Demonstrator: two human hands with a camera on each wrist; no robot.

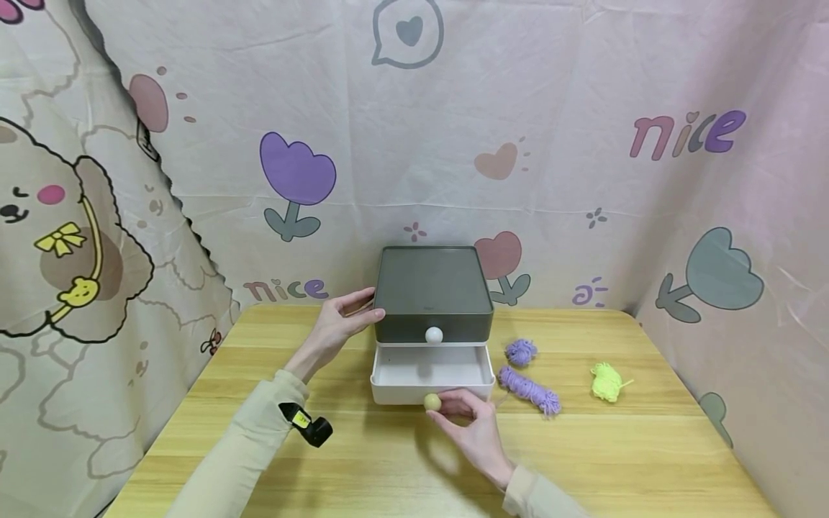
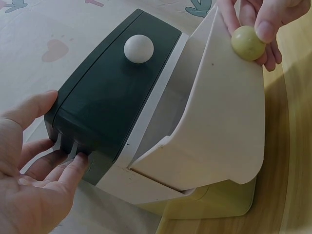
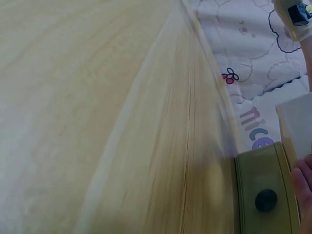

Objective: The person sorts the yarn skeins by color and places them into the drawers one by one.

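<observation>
A small drawer box stands on the table, with a dark green top drawer [image 1: 414, 328] bearing a white knob [image 1: 434, 335]. Below it, a white drawer [image 1: 388, 394] is pulled out, and its inside looks bare in the head view. My right hand [image 1: 476, 432] pinches that drawer's yellow-green round knob [image 2: 247, 43] between thumb and fingers. My left hand [image 1: 337, 324] rests against the box's left side, thumb near the front corner and fingers along the side. A yellow-green bottom drawer [image 3: 263, 170] with a dark knob [image 3: 265, 200] shows in the right wrist view.
Right of the box lie a purple yarn ball [image 1: 521, 352] and a purple yarn skein [image 1: 529, 391]. Farther right is a bundle of yellow-green yarn [image 1: 606, 382]. A printed cloth [image 1: 414, 180] hangs behind the wooden table [image 1: 363, 467].
</observation>
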